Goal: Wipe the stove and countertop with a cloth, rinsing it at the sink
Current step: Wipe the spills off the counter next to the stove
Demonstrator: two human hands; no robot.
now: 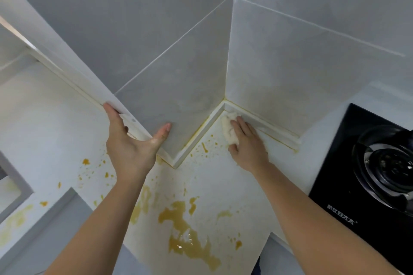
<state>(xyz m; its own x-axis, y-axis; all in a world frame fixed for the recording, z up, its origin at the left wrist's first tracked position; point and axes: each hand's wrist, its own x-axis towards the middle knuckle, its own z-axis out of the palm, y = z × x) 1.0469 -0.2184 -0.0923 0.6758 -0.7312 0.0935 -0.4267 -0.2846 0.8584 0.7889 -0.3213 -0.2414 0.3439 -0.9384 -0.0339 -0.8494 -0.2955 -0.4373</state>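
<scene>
Your white stone table [225, 187] carries orange-yellow sauce stains [185, 227], the largest pool lying nearer you than both hands, between your forearms. The grey tiled wall column [178, 51] juts out ahead, and your left hand [130, 152] spreads flat against its corner, thumb on one face and fingers on the other, likely to brace you while you lean in. The black glass stove [368, 185] sits to the right of your right hand [248, 147]. That hand presses down, fingers extended, on the small crumpled pale cloth [229, 129], pushing it into the inner corner because grime gathers along the skirting there.
</scene>
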